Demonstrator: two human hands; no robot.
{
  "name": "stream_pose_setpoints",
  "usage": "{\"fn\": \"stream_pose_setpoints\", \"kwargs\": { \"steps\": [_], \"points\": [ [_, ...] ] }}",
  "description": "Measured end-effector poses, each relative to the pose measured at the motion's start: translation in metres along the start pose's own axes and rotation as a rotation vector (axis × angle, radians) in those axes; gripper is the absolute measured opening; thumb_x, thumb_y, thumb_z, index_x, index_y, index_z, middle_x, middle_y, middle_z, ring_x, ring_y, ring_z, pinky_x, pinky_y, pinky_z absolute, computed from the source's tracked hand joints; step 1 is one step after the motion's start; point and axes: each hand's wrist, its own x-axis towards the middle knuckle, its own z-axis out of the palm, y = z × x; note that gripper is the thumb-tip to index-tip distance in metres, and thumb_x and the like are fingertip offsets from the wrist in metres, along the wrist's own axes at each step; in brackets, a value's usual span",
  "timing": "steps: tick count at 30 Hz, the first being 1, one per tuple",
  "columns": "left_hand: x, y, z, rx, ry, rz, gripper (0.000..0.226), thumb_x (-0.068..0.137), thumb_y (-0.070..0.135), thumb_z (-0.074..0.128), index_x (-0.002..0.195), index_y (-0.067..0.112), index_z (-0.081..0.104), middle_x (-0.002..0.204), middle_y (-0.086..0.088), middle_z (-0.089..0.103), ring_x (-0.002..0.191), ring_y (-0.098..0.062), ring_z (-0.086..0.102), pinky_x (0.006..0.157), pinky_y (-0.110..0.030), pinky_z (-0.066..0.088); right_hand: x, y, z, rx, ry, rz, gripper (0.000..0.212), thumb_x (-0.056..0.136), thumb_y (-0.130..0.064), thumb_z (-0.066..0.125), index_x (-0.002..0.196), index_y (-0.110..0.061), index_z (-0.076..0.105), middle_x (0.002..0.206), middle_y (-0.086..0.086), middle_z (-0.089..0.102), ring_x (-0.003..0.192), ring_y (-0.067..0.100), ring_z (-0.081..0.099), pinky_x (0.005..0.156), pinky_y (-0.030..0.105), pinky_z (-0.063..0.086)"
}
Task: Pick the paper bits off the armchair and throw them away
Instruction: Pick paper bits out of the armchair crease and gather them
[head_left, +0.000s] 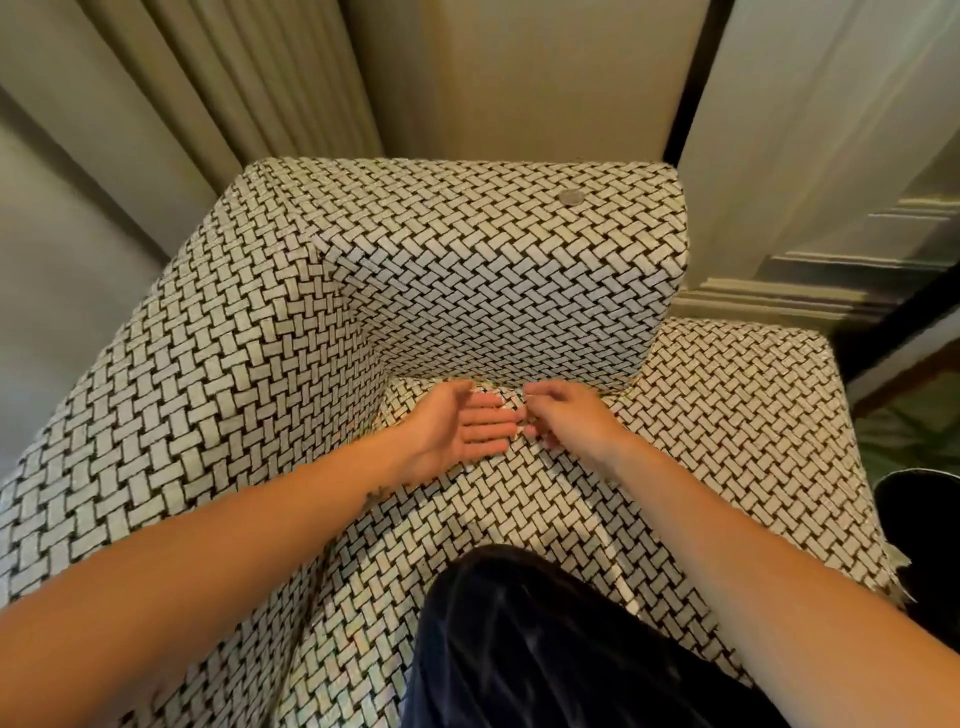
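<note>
Dark navy trouser cloth (545, 654) over the person's leg lies closest to the lens, below both wrists and against the front of the black-and-cream basket-weave upholstered armchair (249, 364). Left hand (452, 434) rests on the seat cushion just short of the backrest foot, palm turned up, its fingers (493, 415) straight and laid side by side, tips pointing toward the other hand. It grips nothing; judged function: a collecting tray. Small pale paper bits (518, 432) sit at those fingertips, in the narrow gap between the two hands. They are nearly lost against the weave, so neither their number nor any long axis can be read. Right hand (571, 415) stands immediately right of that gap, knuckles up, its fingers (540, 434) curled, with thumb and forefinger drawn together in a pinch beside the left fingertips. The pinch appears to close on one fragment, though the piece is too small to confirm. Governing relation: the bits lie just left of the right fingertips and touch or nearly touch the left ones, so the right hand is the picking hand. Judged next move: a short leftward transfer onto the upturned palm. Well beyond all fingers, a round silver disc (571, 197) lies on the backrest top. No waste bin is in view.
</note>
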Motion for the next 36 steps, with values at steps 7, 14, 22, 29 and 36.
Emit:
{"fn": "stream_pose_setpoints", "kwargs": {
  "steps": [7, 14, 22, 29, 36],
  "points": [
    [0.028, 0.007, -0.012, -0.08, 0.05, -0.061, 0.065, 0.108, 0.051, 0.024, 0.125, 0.0, 0.06, 0.118, -0.023, 0.072, 0.11, -0.035, 0.069, 0.093, -0.046, 0.057, 0.043, 0.009, 0.003, 0.036, -0.018, 0.116, 0.036, 0.104, -0.016, 0.047, 0.14, -0.007, 0.047, 0.095, 0.013, 0.074, 0.056, 0.012, 0.056, 0.044, 0.02, 0.04],
    [0.033, -0.003, -0.016, -0.082, 0.102, -0.042, 0.064, 0.109, 0.05, 0.024, 0.121, 0.0, 0.061, 0.112, -0.022, 0.075, 0.105, -0.034, 0.073, 0.087, -0.044, 0.061, 0.069, -0.003, 0.004, -0.023, -0.225, 0.321, 0.03, 0.103, -0.021, 0.05, 0.126, -0.003, 0.053, 0.07, 0.007, 0.069, 0.042, 0.01, 0.039, 0.033, 0.017, 0.028],
    [0.039, -0.001, -0.012, -0.136, 0.282, -0.073, 0.063, 0.109, 0.046, 0.029, 0.108, -0.004, 0.068, 0.095, -0.022, 0.078, 0.092, -0.038, 0.075, 0.076, -0.044, 0.061, 0.094, -0.017, 0.0, -0.046, -0.409, 0.534, 0.033, 0.1, -0.035, 0.054, 0.075, -0.014, 0.055, 0.052, -0.009, 0.043, 0.035, 0.004, 0.027, 0.03, 0.014, 0.018],
    [0.038, -0.003, -0.016, -0.223, 0.195, -0.098, 0.07, 0.109, 0.048, 0.025, 0.114, -0.008, 0.066, 0.101, -0.027, 0.075, 0.098, -0.041, 0.074, 0.086, -0.047, 0.06, 0.093, -0.017, -0.005, 0.215, -0.466, 0.568, 0.024, 0.104, -0.025, 0.051, 0.085, -0.009, 0.048, 0.048, -0.005, 0.049, 0.029, 0.001, 0.029, 0.026, 0.011, 0.019],
    [0.039, -0.001, -0.019, -0.161, 0.359, -0.081, 0.072, 0.109, 0.048, 0.022, 0.103, -0.006, 0.07, 0.088, -0.022, 0.077, 0.083, -0.039, 0.077, 0.075, -0.045, 0.063, 0.11, -0.033, 0.019, 0.182, -0.516, 0.644, 0.031, 0.105, -0.031, 0.049, 0.084, -0.008, 0.049, 0.046, -0.005, 0.046, 0.028, 0.001, 0.031, 0.026, 0.01, 0.021]
  ]
}}
